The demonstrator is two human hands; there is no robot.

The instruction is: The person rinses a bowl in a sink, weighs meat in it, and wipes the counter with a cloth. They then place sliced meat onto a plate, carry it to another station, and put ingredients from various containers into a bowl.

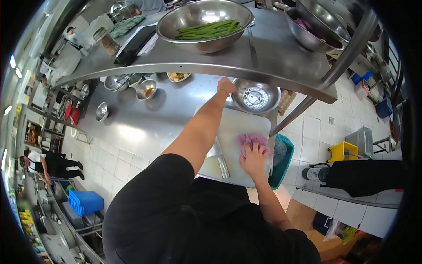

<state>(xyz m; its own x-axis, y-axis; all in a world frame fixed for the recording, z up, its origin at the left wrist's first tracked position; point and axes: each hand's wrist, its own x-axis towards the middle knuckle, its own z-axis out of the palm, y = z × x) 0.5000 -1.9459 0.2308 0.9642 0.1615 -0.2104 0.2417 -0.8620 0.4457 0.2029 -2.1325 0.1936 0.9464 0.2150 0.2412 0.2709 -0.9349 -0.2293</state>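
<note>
Under the shelf, my left hand (226,86) is closed at the left rim of a metal bowl (256,97); its fingertips are partly hidden. Small bright spots show in the bottom of that bowl. My right hand (253,162) presses on a bunched purple cloth (259,141), fingers spaced and bent over it. The cloth lies on the right side of a white cutting board (233,127). To the left of that hand a cleaver (218,157) rests flat on the board, its handle toward me.
A raised steel shelf (145,70) crosses in front, carrying a large bowl (204,44) of green beans (209,31). Small metal bowls (146,89) stand on the counter's left. A teal bin (283,160) is beside the board. A slanted post (292,115) rises at the right.
</note>
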